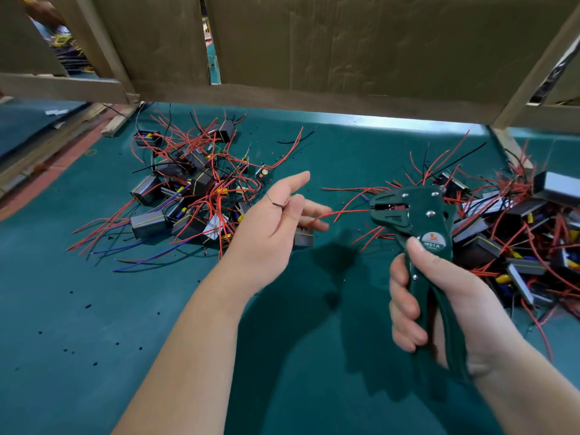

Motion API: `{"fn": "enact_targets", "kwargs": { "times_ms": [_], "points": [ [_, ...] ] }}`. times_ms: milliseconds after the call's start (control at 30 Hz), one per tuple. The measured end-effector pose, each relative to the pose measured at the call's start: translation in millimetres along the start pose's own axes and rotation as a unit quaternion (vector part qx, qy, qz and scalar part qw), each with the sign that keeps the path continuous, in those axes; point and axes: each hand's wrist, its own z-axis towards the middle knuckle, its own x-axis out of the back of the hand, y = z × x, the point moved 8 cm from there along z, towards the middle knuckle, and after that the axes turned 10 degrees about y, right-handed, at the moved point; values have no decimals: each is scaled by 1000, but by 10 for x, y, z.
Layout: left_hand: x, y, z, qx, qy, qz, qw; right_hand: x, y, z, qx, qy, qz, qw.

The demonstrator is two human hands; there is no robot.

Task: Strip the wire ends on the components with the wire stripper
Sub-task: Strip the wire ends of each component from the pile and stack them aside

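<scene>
Right hand [439, 296] clasps wire stripper [408, 215] handles. Red wire [345, 211] light, floppy: pinch near jaws. Left hand [276, 218] blurred, grip unclear.

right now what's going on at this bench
A person is stripping wire ends. The right hand grips a green wire stripper. The left hand appears to hold a small black component, whose red wire reaches into the stripper's head. More wired components lie on the green table in a left pile and a right pile.
</scene>
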Motion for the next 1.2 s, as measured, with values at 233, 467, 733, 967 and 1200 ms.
{"fn": "enact_targets", "kwargs": {
  "times_ms": [233, 467, 733, 967, 1200],
  "points": [
    [31, -67, 4, 13, 47, -17, 999, -67, 36, -42, -4, -71, -7, 997],
    [75, -132, 38, 51, 69, -79, 993, -69, 58, -19, -6, -72, -12, 997],
    [121, -28, 22, -73, 47, 157, 984, -33, -11, -34, -4, -99, -4, 995],
    [188, -21, 28, -65, 89, 180, 977, 229, -309, 32, 78, -14, 60, 995],
    [-201, -137, -92, -55, 7, 394, 917, -239, -43, -100, 151, -114, -25, 982]
  ]
}}
